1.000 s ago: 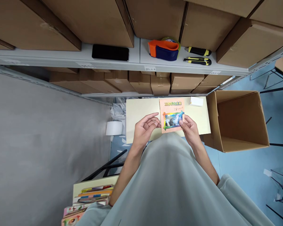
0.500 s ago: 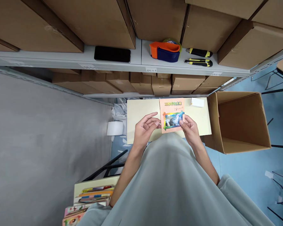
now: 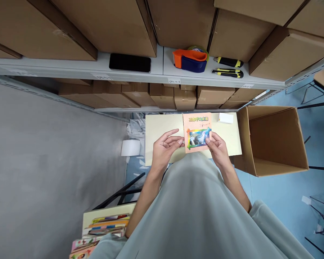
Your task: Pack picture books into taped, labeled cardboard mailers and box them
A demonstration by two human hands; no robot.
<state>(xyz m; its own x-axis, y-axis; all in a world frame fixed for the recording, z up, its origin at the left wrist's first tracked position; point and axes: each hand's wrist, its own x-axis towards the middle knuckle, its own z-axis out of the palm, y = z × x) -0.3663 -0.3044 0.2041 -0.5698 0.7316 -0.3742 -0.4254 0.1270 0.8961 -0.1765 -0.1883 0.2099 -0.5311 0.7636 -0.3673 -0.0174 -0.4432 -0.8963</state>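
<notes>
Right hand (image 3: 218,148) pinches the pink booklet (image 3: 197,133) at its right edge, thumb on the cover picture, other fingers mostly hidden. Left hand (image 3: 163,148) is at the left edge, thumb and fingertips drawn close, one finger lifted away; from my end I can't tell whether they clamp paper or just brush it. Booklet sits between the hands, cover toward me, over the pale table (image 3: 162,124), lower edge right by the grey-green shirt (image 3: 194,201); can't tell if it touches the tabletop. Main risk as I judge it: right thumb slackens while the left has no real hold, so the booklet tilts or slips toward the shirt. Too hard a one-sided squeeze might crease the cover. A wide swing right could knock the white box (image 3: 226,118) or catch the open carton (image 3: 244,140) by the table's end.
</notes>
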